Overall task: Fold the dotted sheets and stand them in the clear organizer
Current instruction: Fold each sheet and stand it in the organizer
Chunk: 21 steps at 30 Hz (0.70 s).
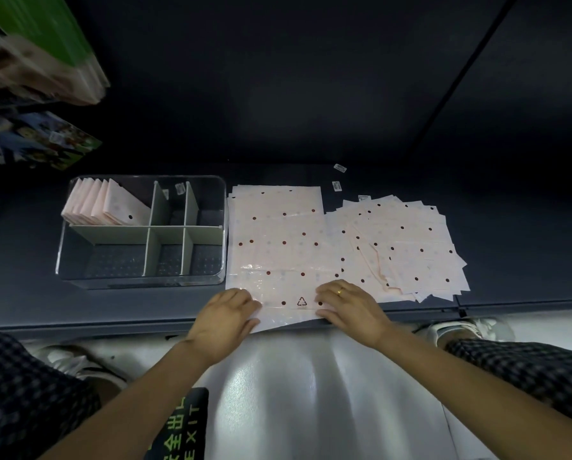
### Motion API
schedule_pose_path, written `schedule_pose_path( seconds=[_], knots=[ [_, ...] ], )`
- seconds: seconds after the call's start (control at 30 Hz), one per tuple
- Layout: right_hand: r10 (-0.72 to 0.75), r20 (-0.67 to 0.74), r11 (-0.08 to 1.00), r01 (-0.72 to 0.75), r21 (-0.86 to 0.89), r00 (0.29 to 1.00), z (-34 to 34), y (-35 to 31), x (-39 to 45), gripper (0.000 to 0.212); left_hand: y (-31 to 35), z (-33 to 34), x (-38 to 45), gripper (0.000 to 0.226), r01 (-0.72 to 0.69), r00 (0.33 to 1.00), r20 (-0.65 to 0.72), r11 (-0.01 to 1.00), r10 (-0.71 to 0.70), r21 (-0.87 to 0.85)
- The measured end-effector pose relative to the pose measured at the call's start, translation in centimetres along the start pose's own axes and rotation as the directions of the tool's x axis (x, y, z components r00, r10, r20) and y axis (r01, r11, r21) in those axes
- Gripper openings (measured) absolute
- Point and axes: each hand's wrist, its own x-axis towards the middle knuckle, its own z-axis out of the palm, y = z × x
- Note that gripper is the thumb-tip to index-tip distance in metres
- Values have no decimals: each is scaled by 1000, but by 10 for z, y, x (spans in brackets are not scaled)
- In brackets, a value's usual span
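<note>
Both hands, left hand (223,322) and right hand (351,307), press flat fingers on the dotted sheet (278,247), gripping nothing. Its long axis runs away from them. The clear organizer (211,187) stands left of the sheet, nearer the left hand.

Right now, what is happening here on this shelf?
A person is folding pink dotted sheets. Both hands, left hand and right hand, rest on the near edge of one flat sheet. A loose pile of sheets lies to its right. The clear organizer on the left already holds folded sheets standing in its far-left compartment.
</note>
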Motion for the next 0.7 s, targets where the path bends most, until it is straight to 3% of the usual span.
schedule_pose_path(
  seconds=[0.13,0.27,0.4,0.5,0.57,0.7],
  knots=[
    [-57,32,995,60,-84,998,4,-4,8,24,3,3,18,28,71,996,52,993,-66,-95],
    [-105,28,985,108,-133,994,10,1,7,22,1,7,27,31,84,990,119,996,-79,-41],
    [-109,47,983,115,-142,993,9,2,9,24,3,6,29,42,67,993,103,997,-62,-47],
    [7,64,1000,-7,-5,998,-1,0,16,6,0,2,29,56,53,989,138,999,-51,-8],
    [125,143,975,-148,164,982,-13,-1,20,8,-4,-5,30,64,73,977,202,996,-62,-46],
    [267,398,797,-434,421,878,-38,4,32,12,-9,-26,35,54,186,941,314,968,-126,-169]
  ],
)
